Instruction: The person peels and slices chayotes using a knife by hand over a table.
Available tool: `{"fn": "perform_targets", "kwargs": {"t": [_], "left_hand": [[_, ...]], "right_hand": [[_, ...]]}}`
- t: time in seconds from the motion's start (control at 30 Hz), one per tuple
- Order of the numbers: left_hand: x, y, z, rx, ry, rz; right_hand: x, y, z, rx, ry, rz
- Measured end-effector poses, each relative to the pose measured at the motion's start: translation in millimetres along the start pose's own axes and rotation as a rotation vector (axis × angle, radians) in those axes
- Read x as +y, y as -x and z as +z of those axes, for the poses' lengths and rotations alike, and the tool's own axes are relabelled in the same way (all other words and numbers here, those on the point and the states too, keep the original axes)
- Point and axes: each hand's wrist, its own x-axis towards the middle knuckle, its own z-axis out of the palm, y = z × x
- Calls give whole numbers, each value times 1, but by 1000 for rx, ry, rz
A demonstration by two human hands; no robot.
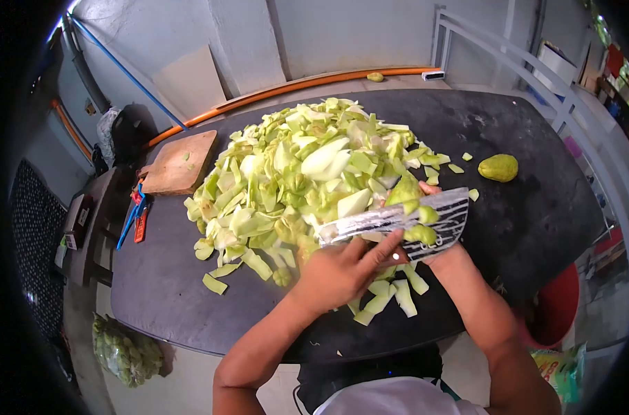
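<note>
My left hand is closed round the handle end of a wide-bladed knife, its index finger stretched along the blade. Black streaks mark the blade, and small green pieces cling to its face. Behind the blade, my right hand is partly hidden. Its fingertips show above the blade, round a green chayote. Just beyond both hands rises a large heap of cut chayote pieces. A few loose strips lie on the table below the knife.
A whole yellow-green chayote rests on the dark table at the right. On the left are a wooden cutting board and a blue-handled tool. A red bin stands at lower right, a bag of green produce at lower left.
</note>
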Motion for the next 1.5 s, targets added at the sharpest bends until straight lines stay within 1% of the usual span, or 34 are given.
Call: {"fn": "perform_targets", "kwargs": {"t": [0.03, 0.07, 0.13, 0.17, 0.3, 0.4, 0.43, 0.47, 0.5, 0.53, 0.57, 0.6, 0.67, 0.7, 0.8, 0.83, 0.93, 0.97, 1.07, 1.1, 1.13, 1.2, 1.23, 1.3, 1.33, 1.4, 1.43, 1.47, 1.5], "left_hand": [[0, 0, 13, 132, -36, 84], [2, -1, 16, 173, -23, 51], [5, -1, 19, 254, 0, -17], [-1, 0, 26, 314, 25, 33], [-2, 5, 25, 316, 37, 72], [-4, 6, 21, 295, 37, 65], [-7, 6, 21, 283, 41, 54], [-11, 6, 20, 272, 45, 42], [-14, 6, 18, 312, 98, 8], [-21, 8, 18, 302, 95, -57], [-25, 12, 14, 284, 122, -48], [-27, 14, 11, 267, 146, -38], [-15, 9, 12, 357, 181, 101], [-7, 9, 7, 285, 122, 87], [-5, 8, 4, 241, 123, 56], [-11, 6, 7, 313, 160, 101], [-39, 14, 16, 321, 193, -117], [-47, 17, 21, 382, 227, -91], [-26, 16, 1, 233, 261, -14], [-24, 11, 6, 325, 220, 82], [-21, 12, 5, 263, 230, 39], [-14, 15, 0, 135, 247, -47], [-15, 13, 3, 248, 249, 35], [-13, 9, 2, 297, 270, 76], [-13, 8, 1, 324, 281, 95], [-24, 15, 7, 255, 241, 15], [-30, 14, 7, 305, 247, -3], [-36, 17, 8, 275, 295, -73], [-35, 17, 5, 291, 320, -25]], "right_hand": [[2, 0, -9, 0, 31, -8], [4, 1, -18, 1, 62, -14], [11, 3, 6, 182, 55, -53], [13, 3, 18, 268, 53, -73], [12, 2, 26, 286, 47, -35], [11, 5, 5, 91, 18, 1], [14, 5, 0, 85, -26, -30], [16, 4, -2, 107, -3, -44], [18, 3, 2, 128, 22, -57], [19, 2, 7, 147, 46, -69], [26, 3, 15, 313, 166, -192], [23, 1, 15, 271, 150, -132], [16, 0, 10, 191, 115, -20], [16, 3, 19, 130, 101, -6], [13, 3, 8, 161, 125, -28], [12, 2, 10, 250, 160, -12], [24, 3, 15, 301, 364, -185], [25, 3, 18, 266, 413, -159], [24, 1, 0, 82, 70, -64], [17, 4, 22, -21, -47, 74], [14, 3, 14, 37, 65, 42], [15, 2, 18, 52, 55, 42], [15, 3, 18, 101, 115, 23], [15, 4, 19, 198, 239, -12], [15, 3, 18, 121, 164, 16], [14, 2, 14, -28, 19, 80], [19, 2, 4, -16, 154, -7], [25, 9, 1, 261, 385, -220], [25, 8, 6, 143, 292, -135]]}}
